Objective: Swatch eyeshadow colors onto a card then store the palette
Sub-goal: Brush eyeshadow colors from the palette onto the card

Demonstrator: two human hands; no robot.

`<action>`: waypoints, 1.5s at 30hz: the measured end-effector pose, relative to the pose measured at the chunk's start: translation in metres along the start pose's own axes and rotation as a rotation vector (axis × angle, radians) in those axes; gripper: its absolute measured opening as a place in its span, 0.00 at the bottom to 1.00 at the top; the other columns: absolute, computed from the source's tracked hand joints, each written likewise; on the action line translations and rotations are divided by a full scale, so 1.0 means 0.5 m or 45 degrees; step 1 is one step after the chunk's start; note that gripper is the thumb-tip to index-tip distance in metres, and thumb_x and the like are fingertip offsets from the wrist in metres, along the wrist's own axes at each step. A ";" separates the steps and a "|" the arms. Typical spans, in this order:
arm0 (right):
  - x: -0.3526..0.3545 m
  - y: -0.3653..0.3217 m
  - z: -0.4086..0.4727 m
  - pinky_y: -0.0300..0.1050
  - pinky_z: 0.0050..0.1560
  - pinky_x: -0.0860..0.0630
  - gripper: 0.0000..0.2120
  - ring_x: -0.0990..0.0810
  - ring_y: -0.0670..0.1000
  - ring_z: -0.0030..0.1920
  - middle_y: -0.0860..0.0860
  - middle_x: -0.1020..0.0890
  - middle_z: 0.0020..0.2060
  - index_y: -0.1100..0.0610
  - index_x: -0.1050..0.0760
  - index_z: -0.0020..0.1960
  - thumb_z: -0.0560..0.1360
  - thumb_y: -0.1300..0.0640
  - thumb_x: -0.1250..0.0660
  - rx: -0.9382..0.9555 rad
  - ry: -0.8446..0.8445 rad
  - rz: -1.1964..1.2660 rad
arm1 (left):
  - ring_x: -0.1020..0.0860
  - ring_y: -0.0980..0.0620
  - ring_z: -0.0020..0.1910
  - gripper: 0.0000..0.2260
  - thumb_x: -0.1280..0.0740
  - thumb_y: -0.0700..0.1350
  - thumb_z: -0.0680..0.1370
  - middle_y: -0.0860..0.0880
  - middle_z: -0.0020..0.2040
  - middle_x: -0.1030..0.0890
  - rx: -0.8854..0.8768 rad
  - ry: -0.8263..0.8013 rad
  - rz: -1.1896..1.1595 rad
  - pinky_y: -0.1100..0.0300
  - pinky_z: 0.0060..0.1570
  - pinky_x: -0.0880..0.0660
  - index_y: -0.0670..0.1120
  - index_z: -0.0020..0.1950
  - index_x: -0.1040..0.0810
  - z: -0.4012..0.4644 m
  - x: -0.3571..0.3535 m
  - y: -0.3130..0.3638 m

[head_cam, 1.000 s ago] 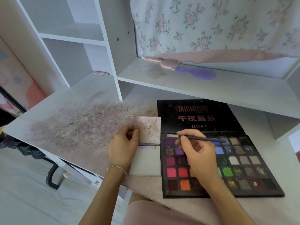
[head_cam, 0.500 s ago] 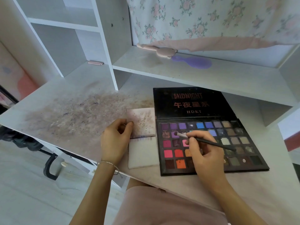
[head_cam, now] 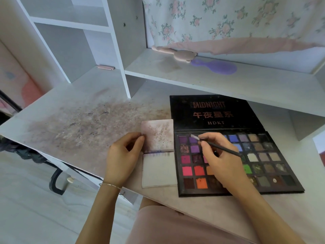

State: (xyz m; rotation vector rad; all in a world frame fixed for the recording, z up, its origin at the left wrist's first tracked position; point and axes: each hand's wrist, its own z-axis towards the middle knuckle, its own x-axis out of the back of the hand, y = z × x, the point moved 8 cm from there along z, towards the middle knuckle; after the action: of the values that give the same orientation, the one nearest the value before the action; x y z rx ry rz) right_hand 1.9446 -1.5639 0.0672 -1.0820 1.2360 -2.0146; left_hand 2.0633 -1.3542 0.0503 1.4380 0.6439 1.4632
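Since half a second earlier, your right hand (head_cam: 219, 161) had carried the brush (head_cam: 218, 147) up the palette (head_cam: 274, 189), from the pink pans in the third row to the purple pans in the top row. Your fingers pinched the thin black handle near its pale tip, which hovered at the second purple pan from the left; whether it touched the powder I could not tell.

You had the palette lying open on the desk (head_cam: 70, 106), its grid of pans showing purples and blues at 12 o'clock, pinks, reds and orange at 7 o'clock, and browns and greys at 4 o'clock. Its black lid (head_cam: 211, 111) lay flat beyond the pans and read "MIDNIGHT", then four red Chinese characters, then "HDKT".

Touching the palette's left edge, at 9 o'clock from it, lay the swatch card (head_cam: 158, 152), its far half speckled with pigment and a purple streak across the fold. Your left hand (head_cam: 123, 157) pinched its far-left edge between thumb and fingers; a thin bracelet (head_cam: 110, 185) circled that wrist.

At 10 o'clock the desk was smeared with powder. On the shelf (head_cam: 228, 80) at 12 o'clock lay a purple brush (head_cam: 214, 66) and a pink item (head_cam: 175, 53), under a floral cloth (head_cam: 228, 20).
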 end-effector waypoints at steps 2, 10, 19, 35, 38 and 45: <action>0.000 0.003 -0.003 0.36 0.34 0.25 0.12 0.23 0.45 0.37 0.44 0.21 0.37 0.43 0.26 0.43 0.74 0.61 0.38 -0.001 -0.012 -0.011 | 0.21 0.58 0.39 0.05 0.34 0.42 0.75 0.55 0.39 0.18 -0.002 0.018 0.047 0.64 0.43 0.25 0.49 0.44 0.19 0.001 -0.003 0.001; -0.024 -0.006 -0.003 0.31 0.29 0.32 0.07 0.27 0.44 0.29 0.53 0.21 0.31 0.49 0.28 0.41 0.74 0.60 0.39 0.026 -0.154 -0.140 | 0.21 0.56 0.40 0.05 0.34 0.42 0.75 0.53 0.39 0.18 -0.005 0.032 0.105 0.59 0.45 0.25 0.47 0.45 0.18 0.001 -0.005 0.003; -0.023 -0.016 -0.004 0.29 0.28 0.33 0.11 0.27 0.42 0.29 0.43 0.24 0.25 0.48 0.30 0.38 0.73 0.63 0.38 0.060 -0.114 -0.226 | 0.20 0.53 0.40 0.05 0.34 0.41 0.75 0.50 0.39 0.17 0.031 0.021 0.095 0.54 0.47 0.24 0.47 0.45 0.18 0.000 -0.005 0.002; -0.016 -0.017 -0.003 0.28 0.27 0.34 0.08 0.27 0.41 0.28 0.44 0.26 0.25 0.51 0.28 0.39 0.73 0.63 0.38 0.053 -0.078 -0.194 | 0.20 0.52 0.40 0.05 0.33 0.41 0.74 0.51 0.38 0.17 0.031 0.014 0.059 0.54 0.47 0.24 0.48 0.43 0.19 0.000 -0.005 -0.003; -0.013 -0.019 -0.003 0.29 0.28 0.32 0.08 0.26 0.44 0.30 0.48 0.24 0.28 0.51 0.27 0.40 0.73 0.63 0.38 0.042 -0.055 -0.160 | 0.20 0.53 0.40 0.06 0.33 0.41 0.74 0.53 0.37 0.18 0.020 0.019 0.047 0.55 0.46 0.24 0.51 0.41 0.19 0.002 -0.004 -0.003; -0.076 -0.058 -0.012 0.38 0.30 0.28 0.04 0.25 0.48 0.31 0.50 0.21 0.34 0.46 0.28 0.42 0.71 0.55 0.39 0.017 -0.176 0.101 | 0.21 0.59 0.38 0.07 0.32 0.40 0.73 0.58 0.36 0.19 -0.010 0.044 0.043 0.60 0.44 0.25 0.52 0.40 0.19 0.002 0.001 0.000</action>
State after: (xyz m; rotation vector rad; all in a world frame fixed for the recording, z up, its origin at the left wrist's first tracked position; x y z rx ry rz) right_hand 1.9589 -1.5191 0.0782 -1.1281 1.1742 -1.8542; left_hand 2.0640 -1.3542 0.0507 1.4264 0.6374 1.5186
